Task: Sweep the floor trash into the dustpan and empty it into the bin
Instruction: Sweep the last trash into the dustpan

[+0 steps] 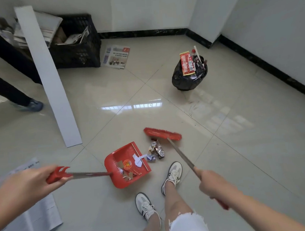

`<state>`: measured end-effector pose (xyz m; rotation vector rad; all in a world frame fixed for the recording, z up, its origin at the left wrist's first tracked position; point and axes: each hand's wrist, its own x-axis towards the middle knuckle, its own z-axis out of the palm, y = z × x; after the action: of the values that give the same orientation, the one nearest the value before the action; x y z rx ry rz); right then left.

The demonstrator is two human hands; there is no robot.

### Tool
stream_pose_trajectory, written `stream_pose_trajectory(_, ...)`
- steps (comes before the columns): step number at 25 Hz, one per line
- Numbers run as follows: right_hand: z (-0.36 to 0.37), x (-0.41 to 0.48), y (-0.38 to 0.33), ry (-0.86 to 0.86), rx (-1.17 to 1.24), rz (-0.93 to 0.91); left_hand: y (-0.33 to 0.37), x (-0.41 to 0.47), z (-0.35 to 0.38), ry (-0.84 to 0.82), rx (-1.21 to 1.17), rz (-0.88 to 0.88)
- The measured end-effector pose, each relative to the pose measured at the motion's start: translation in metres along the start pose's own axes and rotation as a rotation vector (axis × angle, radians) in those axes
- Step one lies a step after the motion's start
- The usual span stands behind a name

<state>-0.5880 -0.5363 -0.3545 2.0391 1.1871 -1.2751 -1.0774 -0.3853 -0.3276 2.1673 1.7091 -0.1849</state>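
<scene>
A red dustpan (115, 159) sits on the tiled floor in front of my feet, holding paper scraps and bits of cardboard. My left hand (29, 184) grips the red end of its long handle. Just right of the pan's mouth lies a small heap of crumpled wrappers (156, 152). The red broom head (162, 133) rests on the floor just beyond the heap. My right hand (209, 184) grips the broom's metal handle. A black-bagged bin (181, 79) stands farther back on the right, stuffed with wrappers and sticks.
A white board (50, 82) leans at the left, against a black crate (78, 46) of papers. Newspapers lie on the floor by the crate (116, 56) and at the lower left (29, 221). Another person's legs and shoe (31, 105) stand at far left. Walls meet behind the bin.
</scene>
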Motion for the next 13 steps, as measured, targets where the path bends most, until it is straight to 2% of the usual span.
stream_pose_trajectory(2, -0.017, -0.007, 0.003, 0.031, 0.164, 0.018, 0.024, 0.001, -0.008, 0.034, 0.142, 0.12)
stream_pose_trajectory(5, -0.021, -0.016, 0.001, 0.064, 0.34, 0.049, 0.046, 0.006, 0.013, -0.024, 0.226, 0.233)
stream_pose_trajectory(8, -0.009, -0.007, -0.008, 0.071, 0.447, 0.068, 0.062, 0.018, 0.041, -0.051, 0.207, 0.246)
stream_pose_trajectory(13, 0.038, 0.012, -0.046, -0.105, 0.538, 0.091, 0.091, 0.033, 0.061, -0.002, 0.124, 0.244)
